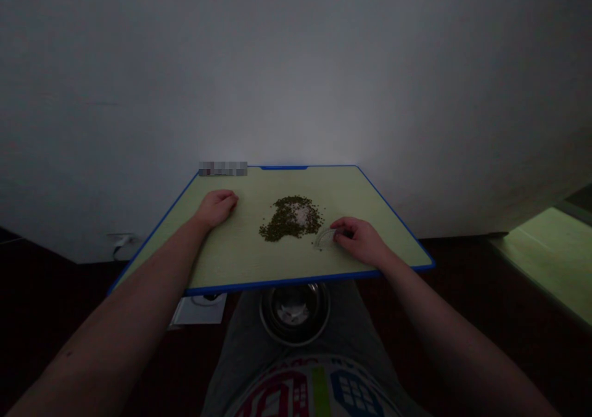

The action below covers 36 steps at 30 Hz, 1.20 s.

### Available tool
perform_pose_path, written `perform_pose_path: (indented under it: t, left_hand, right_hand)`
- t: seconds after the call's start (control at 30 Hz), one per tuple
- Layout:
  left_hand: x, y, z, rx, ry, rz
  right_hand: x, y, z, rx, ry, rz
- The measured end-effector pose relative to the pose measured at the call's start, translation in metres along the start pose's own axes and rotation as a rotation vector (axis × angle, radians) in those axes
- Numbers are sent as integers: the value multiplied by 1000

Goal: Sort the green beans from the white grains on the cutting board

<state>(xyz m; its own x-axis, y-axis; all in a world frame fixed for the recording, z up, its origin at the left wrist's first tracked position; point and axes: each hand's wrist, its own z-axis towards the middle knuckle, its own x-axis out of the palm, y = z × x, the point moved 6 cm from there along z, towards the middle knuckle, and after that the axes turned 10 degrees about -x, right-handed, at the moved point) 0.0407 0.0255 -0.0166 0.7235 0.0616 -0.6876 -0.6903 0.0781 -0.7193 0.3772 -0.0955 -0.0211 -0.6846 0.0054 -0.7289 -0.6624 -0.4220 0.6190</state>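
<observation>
Left arm (134, 306) bare, reaching forward from lower left; left hand (217, 207) curled into a loose fist, knuckles forward. Right arm (448, 324) bare too, in from lower right; right hand (363, 241) a bit nearer the body, fingers bent in a pinch, pointing inward. Hands well apart.

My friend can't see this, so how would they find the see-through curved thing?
Find the blue-edged pale board. Right of its pile of green and white bits, look at the right-hand grip. It holds the see-through curved thing, one clear arc, unlike the small bits.
</observation>
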Motion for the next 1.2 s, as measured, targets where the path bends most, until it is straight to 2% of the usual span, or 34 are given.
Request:
perform_pose_path:
  t: [0.4, 0.67, 0.97, 1.13, 1.2]
  left_hand:
    - [0, -2, 0, -10, 11, 24]
    - [0, -3, 0, -18, 4, 17]
    - [0, -1, 1, -11, 9, 3]
    - [0, 0, -2, -7, 19, -12]
    - [0, -2, -3, -4, 20, -3]
  right_hand:
    - [8, 26, -17, 3, 104, 21]
    - [9, 35, -22, 50, 131, 124]
    - [9, 30, -23, 64, 150, 192]
    - [-5, 11, -11, 131, 19, 211]
    - [-7, 5, -7, 148, 16, 201]
